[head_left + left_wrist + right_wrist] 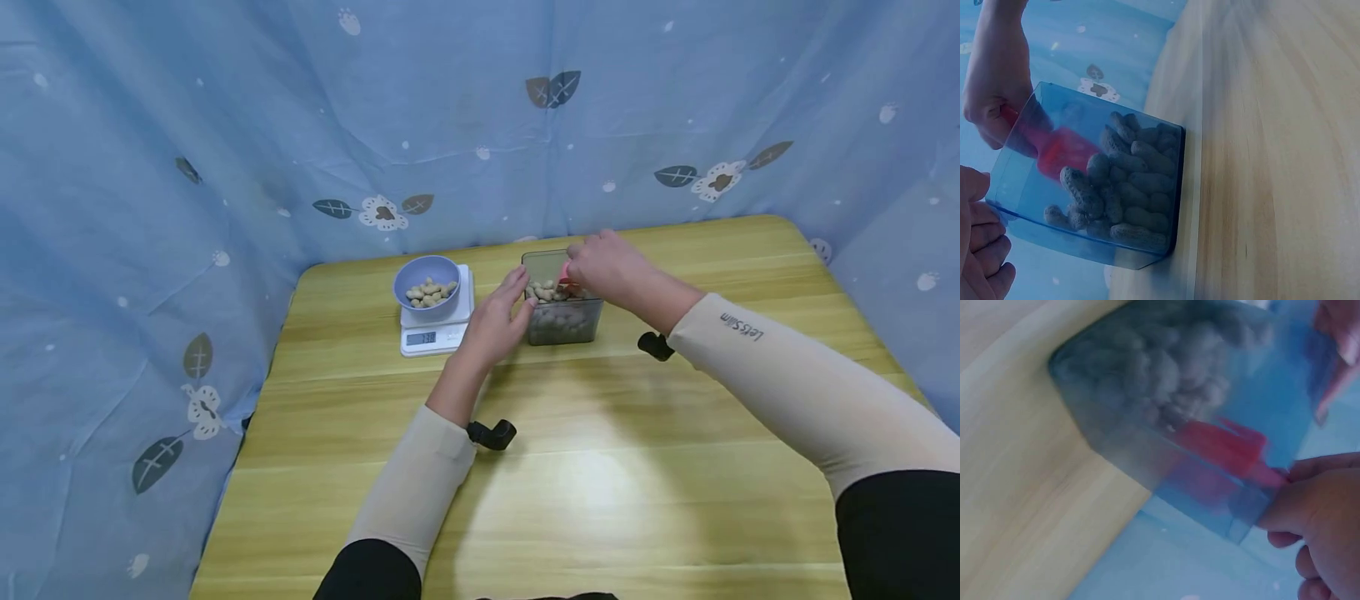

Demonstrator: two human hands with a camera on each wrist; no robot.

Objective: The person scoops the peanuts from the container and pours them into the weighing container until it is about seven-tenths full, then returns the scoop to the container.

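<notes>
My right hand point(609, 268) grips the handle of a red scoop point(1065, 152), its blade down among the peanuts point(1141, 181) in a clear grey-tinted container point(564, 323). The right wrist view, somewhat blurred, also has the scoop point(1225, 447) inside the container, against the peanuts. At the container's left side is my left hand point(495, 321), fingers extended and thumb apart, by the rim. Left of that hand, a purple bowl point(405, 279) with several peanuts point(431, 292) sits on a white kitchen scale point(451, 338) with a lit display.
The wooden table point(585, 467) runs up to a blue patterned curtain point(480, 100) behind and at both sides. A black wrist mount point(492, 434) sticks out from the left wrist, another mount point(656, 345) from the right.
</notes>
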